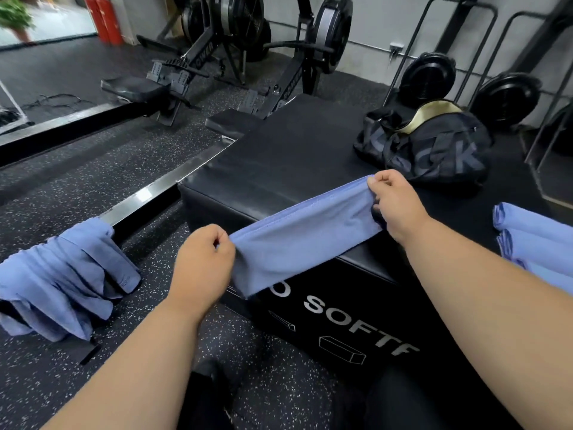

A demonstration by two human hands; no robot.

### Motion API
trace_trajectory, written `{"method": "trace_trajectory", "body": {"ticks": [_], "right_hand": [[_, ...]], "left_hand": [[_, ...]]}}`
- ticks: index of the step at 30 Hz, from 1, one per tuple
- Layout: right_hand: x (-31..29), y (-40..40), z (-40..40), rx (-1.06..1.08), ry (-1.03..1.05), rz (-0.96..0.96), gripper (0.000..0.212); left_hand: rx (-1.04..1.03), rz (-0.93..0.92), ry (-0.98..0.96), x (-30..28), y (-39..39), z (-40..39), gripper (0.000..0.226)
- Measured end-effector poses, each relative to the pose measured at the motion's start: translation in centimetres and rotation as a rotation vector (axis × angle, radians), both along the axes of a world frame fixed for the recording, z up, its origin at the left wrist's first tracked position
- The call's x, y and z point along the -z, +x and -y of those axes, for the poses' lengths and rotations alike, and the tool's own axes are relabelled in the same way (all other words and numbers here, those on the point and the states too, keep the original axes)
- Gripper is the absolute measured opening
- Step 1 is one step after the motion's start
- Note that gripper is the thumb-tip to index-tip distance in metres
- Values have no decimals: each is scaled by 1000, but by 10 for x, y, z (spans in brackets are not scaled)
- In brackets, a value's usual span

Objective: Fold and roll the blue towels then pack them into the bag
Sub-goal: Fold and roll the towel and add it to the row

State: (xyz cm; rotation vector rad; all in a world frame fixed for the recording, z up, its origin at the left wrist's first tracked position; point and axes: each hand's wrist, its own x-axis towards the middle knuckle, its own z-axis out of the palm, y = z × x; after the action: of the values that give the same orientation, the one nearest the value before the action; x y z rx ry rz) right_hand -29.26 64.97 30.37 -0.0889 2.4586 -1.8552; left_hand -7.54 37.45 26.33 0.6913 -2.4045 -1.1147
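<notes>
A folded blue towel (304, 237) hangs stretched between my hands over the front corner of a black soft box (279, 156). My left hand (201, 268) pinches its near end and my right hand (393, 203) grips its far end. Two rolled blue towels (533, 240) lie on the box at the right edge. More blue towels (62, 280) hang bunched over a metal rail (148, 197) at the left. A black duffel bag (428, 144) sits at the back right of the box, its top open with a gold lining showing.
Rowing machines (248, 57) stand behind the box on the speckled rubber floor (77, 169). Black weight plates (428, 79) and metal racks line the right wall. Red fire extinguishers (104, 18) stand at the far left.
</notes>
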Motion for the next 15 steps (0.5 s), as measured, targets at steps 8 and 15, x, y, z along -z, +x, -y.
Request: {"method": "trace_trajectory", "body": {"ticks": [8,15], "right_hand": [[-55,91,-110,117,-190,-215,21],[-69,151,-188,201,-150,-309,13]], "left_hand": [[171,-239,-267,-63,21,-49,23],[208,-216,-260,-95,32,-107,20]]}}
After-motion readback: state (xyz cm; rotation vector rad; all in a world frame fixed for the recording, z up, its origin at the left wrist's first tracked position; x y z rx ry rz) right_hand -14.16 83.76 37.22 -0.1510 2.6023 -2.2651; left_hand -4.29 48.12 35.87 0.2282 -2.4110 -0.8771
